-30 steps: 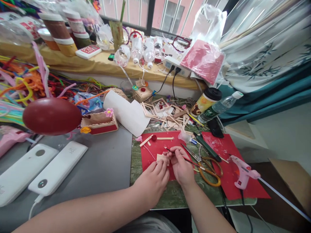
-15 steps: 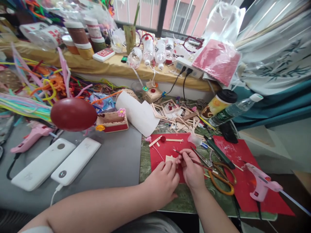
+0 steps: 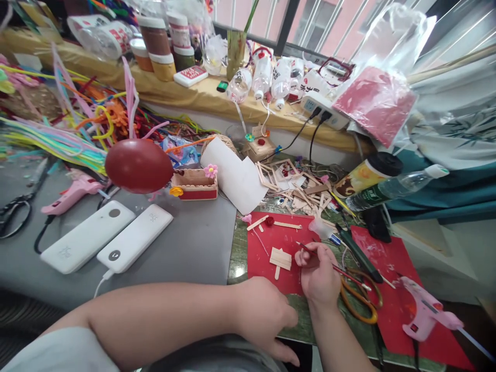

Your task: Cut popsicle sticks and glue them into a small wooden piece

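Note:
My right hand (image 3: 321,274) is closed around a dark red pencil (image 3: 351,276), its point aimed up and left over the red paper (image 3: 256,276). A little sign-shaped piece made of wooden craft sticks (image 3: 280,259) lies flat on that paper, left of my right fingers and apart from them. Nearer the table's front edge, my left hand (image 3: 265,312) hangs with thumb and fingers apart and nothing seen in it; some of its fingers are hidden. Beside my right wrist lie scissors with orange-brown handles (image 3: 358,305), partly covered by the pencil and hand.
On the right are a pink glue gun (image 3: 420,310) and a green cutter-like tool (image 3: 360,256). Behind the paper lies a pile of wooden sticks (image 3: 302,194). A bottle (image 3: 399,190) leans there. Left stand a red balloon (image 3: 139,165) and white power banks (image 3: 134,237).
My left hand has let go of the wooden stick piece and drawn back toward the front edge, leaving it in full view. The pencil stays in my right hand. The whole view has shifted.

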Tool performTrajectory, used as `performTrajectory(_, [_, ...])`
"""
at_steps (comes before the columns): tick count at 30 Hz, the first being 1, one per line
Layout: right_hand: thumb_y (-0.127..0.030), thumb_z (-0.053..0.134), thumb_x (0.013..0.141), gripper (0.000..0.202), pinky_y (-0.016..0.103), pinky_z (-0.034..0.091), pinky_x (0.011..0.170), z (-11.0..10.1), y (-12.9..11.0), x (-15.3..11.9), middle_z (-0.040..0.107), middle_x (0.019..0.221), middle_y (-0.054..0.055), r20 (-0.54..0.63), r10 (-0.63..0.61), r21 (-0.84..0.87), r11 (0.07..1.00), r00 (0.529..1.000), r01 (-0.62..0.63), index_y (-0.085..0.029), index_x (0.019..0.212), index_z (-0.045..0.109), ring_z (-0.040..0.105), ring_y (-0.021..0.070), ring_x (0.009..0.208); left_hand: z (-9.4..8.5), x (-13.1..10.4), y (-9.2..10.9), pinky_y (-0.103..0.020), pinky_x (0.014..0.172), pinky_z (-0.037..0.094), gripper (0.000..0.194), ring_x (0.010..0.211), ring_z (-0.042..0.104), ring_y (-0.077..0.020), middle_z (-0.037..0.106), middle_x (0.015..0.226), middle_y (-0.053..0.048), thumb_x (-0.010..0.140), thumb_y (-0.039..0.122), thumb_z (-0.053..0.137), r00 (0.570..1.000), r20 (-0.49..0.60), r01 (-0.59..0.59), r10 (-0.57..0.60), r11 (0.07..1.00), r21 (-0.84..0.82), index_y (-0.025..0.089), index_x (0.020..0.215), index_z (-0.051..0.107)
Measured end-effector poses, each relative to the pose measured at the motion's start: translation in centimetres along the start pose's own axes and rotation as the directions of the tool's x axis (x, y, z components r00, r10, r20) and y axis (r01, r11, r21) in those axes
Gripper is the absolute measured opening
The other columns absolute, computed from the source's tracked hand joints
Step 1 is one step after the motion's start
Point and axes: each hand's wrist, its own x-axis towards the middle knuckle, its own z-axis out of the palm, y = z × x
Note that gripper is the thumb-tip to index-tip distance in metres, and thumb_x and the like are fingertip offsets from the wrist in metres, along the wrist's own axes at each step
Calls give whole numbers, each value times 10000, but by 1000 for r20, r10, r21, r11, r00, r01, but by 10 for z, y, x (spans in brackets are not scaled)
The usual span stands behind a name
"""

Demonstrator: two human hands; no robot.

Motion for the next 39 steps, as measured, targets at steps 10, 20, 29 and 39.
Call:
performTrajectory(10, [-354, 762, 892, 310, 196, 374, 375, 7, 2, -12, 464, 529, -111, 54, -16, -166, 986, 998, 25, -263, 840, 470, 438, 89, 395, -6, -1, -2, -299, 400, 287, 483, 522, 596, -146, 660, 589, 11, 793, 665, 684, 986, -76, -148, 148, 989, -1, 217, 627, 609])
performTrajectory(20, [-392, 691, 940, 326, 178, 312, 328, 8, 8, -11, 451, 474, -123, 146, 147, -230, 967, 978, -111, -266, 810, 420, 358, 74, 331, -7, -2, -17, -267, 404, 284, 370, 431, 549, -146, 687, 549, 7, 903, 434, 626, 991, 106, -94, 83, 990, 102, 244, 595, 702])
performTrajectory(29, [-383, 681, 950, 313, 173, 314, 324, 8, 9, -11, 442, 474, -123, 156, 148, -222, 969, 977, -111, -259, 802, 435, 345, 71, 333, -10, -2, -16, -292, 378, 276, 320, 449, 581, -180, 687, 546, -2, 886, 412, 625, 987, 152, -62, 44, 991, 116, 252, 632, 733])
performTrajectory(39, [-387, 687, 946, 312, 171, 321, 325, 7, 9, -11, 436, 475, -123, 163, 159, -217, 969, 974, -121, -259, 802, 442, 348, 71, 337, -10, -2, -16, -281, 396, 269, 319, 471, 596, -170, 699, 559, 4, 894, 413, 618, 990, 137, -42, 27, 993, 107, 258, 643, 739])
